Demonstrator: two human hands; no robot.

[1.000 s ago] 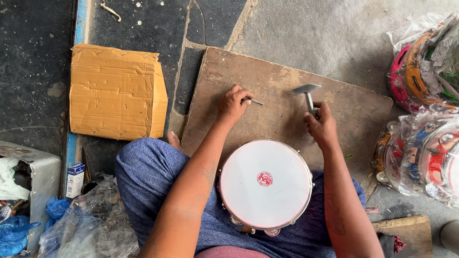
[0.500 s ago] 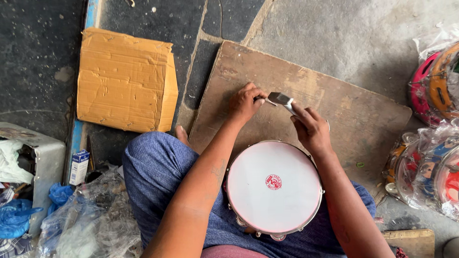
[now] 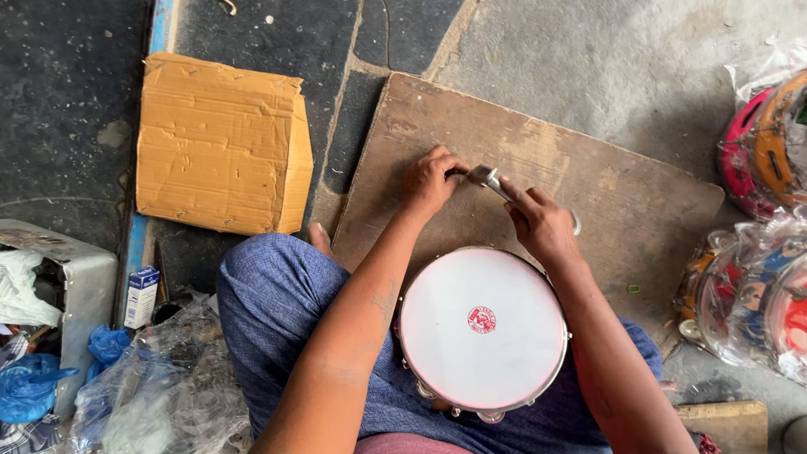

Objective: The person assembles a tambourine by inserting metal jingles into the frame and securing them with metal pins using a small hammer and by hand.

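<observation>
A white-skinned tambourine (image 3: 482, 328) with a small red mark at its centre rests on my lap, jingles showing along its near rim. Just beyond it lies a worn brown board (image 3: 588, 185) on the ground. My left hand (image 3: 429, 179) pinches a small thin metal piece, likely a nail, against the board. My right hand (image 3: 540, 223) grips a small metal hammer (image 3: 486, 176), whose head sits right beside the fingertips of my left hand.
A folded piece of cardboard (image 3: 220, 145) lies on the dark floor to the left. Plastic-wrapped colourful tambourines (image 3: 756, 286) pile up at the right edge. A grey box (image 3: 76, 277), plastic bags (image 3: 143, 395) and a small white-and-blue carton (image 3: 141, 296) crowd the lower left.
My right hand has brought the hammer from the right side of the board down and left until its head meets my left fingertips. My left hand has stayed holding the small piece.
</observation>
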